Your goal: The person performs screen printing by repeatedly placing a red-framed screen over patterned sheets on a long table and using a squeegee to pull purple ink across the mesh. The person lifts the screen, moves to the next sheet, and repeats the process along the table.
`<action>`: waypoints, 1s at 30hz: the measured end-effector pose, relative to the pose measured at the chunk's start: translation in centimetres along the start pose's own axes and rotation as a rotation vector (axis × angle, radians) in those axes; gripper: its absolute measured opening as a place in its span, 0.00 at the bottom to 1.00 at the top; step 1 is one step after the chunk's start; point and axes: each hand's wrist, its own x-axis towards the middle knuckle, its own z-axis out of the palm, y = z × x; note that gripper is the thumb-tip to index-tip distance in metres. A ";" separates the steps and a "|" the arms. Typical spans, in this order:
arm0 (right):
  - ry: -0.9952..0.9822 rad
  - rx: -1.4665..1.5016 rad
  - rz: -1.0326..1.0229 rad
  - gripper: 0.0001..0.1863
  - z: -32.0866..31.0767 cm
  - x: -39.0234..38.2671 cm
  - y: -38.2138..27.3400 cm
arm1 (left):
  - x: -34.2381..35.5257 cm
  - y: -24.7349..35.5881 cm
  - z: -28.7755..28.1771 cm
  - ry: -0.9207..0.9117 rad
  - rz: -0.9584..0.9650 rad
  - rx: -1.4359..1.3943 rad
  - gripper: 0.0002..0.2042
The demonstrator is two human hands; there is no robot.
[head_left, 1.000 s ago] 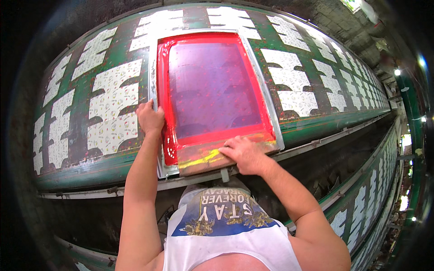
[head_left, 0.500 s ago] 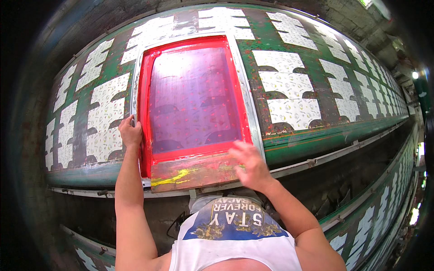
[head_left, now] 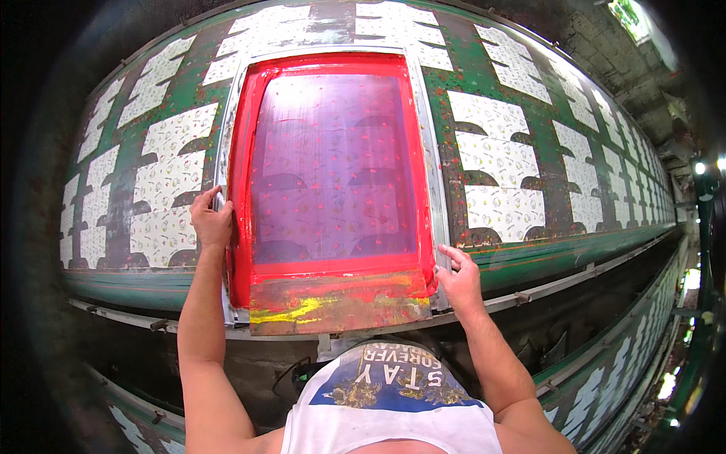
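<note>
A screen printing frame with a light metal rim lies on the long table, its border thick with red ink. Its mesh looks purple, and printed fabric pieces show through. My left hand is closed round the frame's left rail. On the opposite side, nearer to me, my right hand grips the right rail, thumb and fingers at its edge. Across the frame's near end rests a wooden squeegee smeared with yellow and red; neither hand touches it. Its lower edge is partly hidden.
White patterned fabric pieces lie in rows on the green table, left, right and beyond the frame. A metal rail with small stops runs along the table's near edge. Behind me at lower right is another table with pale pieces.
My right hand has moved from above the squeegee's right end to the frame's right rail and taken hold. My left hand keeps its grip. The view has shifted slightly.
</note>
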 end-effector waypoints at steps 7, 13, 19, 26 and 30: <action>0.056 0.033 0.072 0.23 0.0 -0.5 -3.4 | -0.2 -1.1 0.1 -0.015 -0.048 -0.162 0.19; 0.144 -0.024 -0.101 0.20 -1.7 -1.5 -5.6 | 1.0 -0.4 -0.5 -0.096 -0.201 -0.536 0.21; 0.161 -0.017 -0.096 0.19 -6.4 1.1 -5.6 | 2.7 4.6 0.8 -0.123 -0.158 -0.629 0.17; 0.235 -0.007 -0.078 0.17 -16.5 6.3 2.1 | -1.0 15.9 9.1 -0.060 -0.133 -0.581 0.16; 0.230 -0.012 -0.047 0.17 -23.8 9.1 7.8 | -4.6 24.0 14.0 -0.056 -0.160 -0.586 0.13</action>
